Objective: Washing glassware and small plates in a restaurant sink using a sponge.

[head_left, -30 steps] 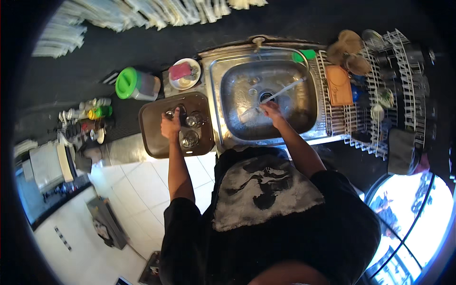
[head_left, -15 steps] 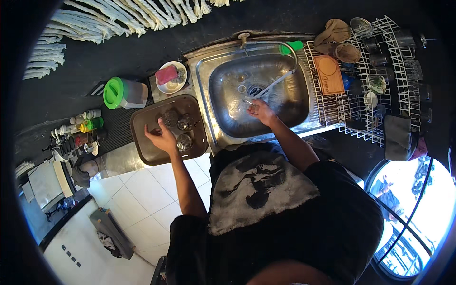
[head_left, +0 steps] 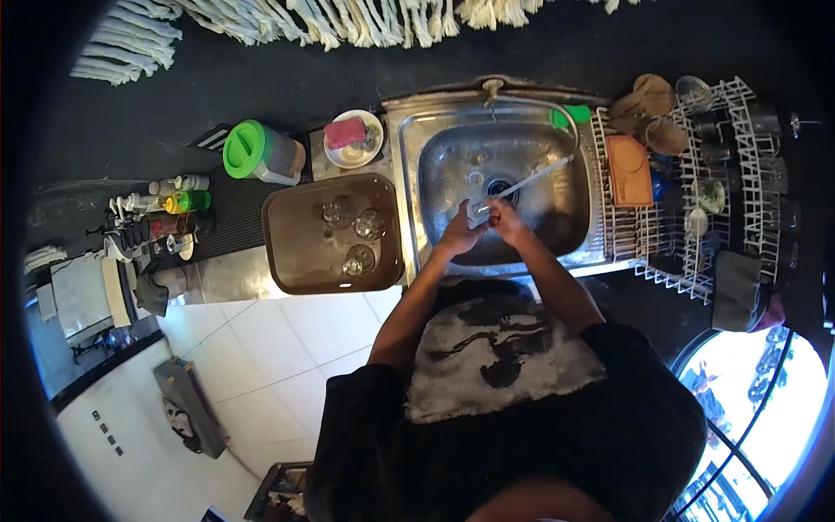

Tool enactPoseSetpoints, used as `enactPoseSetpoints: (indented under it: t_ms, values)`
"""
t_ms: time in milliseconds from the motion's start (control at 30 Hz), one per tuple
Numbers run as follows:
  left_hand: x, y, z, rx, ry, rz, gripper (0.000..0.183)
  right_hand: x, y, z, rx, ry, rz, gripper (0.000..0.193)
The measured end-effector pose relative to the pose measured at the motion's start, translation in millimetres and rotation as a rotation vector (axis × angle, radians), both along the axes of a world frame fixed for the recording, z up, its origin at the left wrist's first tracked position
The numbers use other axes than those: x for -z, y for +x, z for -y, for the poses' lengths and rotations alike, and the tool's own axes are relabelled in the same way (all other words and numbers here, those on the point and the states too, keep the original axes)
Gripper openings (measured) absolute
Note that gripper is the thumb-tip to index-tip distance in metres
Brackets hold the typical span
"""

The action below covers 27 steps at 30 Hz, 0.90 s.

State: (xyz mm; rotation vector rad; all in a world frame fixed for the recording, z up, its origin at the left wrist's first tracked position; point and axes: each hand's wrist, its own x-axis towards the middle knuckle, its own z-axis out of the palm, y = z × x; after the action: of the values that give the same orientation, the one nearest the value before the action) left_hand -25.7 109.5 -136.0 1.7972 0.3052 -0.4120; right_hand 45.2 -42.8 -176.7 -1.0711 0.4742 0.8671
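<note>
Over the metal sink (head_left: 444,174) both of my hands meet at a small clear drinking glass (head_left: 477,211). My left hand (head_left: 461,235) is closed around its near left side, and my right hand (head_left: 508,223) grips it from the right. A stream of water (head_left: 535,176) falls slantwise from the curved faucet hose (head_left: 570,130) toward the glass and the drain. On the brown tray (head_left: 291,252) to the left stand three clear glasses, among them one glass (head_left: 337,211) at the back and another glass (head_left: 358,261) near the front edge.
Behind the tray are a white bowl (head_left: 372,153) holding a pink sponge (head_left: 345,133), and a green-lidded pitcher (head_left: 261,154). At the right, a white wire dish rack (head_left: 665,270) carries a wooden board (head_left: 631,171), cups and glasses. A green object (head_left: 570,115) lies at the sink's back corner.
My left hand has moved right from above the tray to the sink and joined my right hand at the glass. The whole view has shifted slightly.
</note>
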Motion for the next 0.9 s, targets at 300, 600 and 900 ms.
enactPoseSetpoints:
  t_ms: [300,600,900]
  values:
    - [11,10,-7,0.035,-0.309,-0.108,0.050,-23,-18,12,-0.119,0.181,-0.129,0.025]
    - [-5,-24,-16,0.354,0.712,-0.018,0.041,-39,-18,-66,-0.313,-1.024,1.212,0.036]
    - [-75,-29,-35,0.229,0.397,0.046,0.039,-86,78,-299,-0.719,-0.670,1.763,0.043]
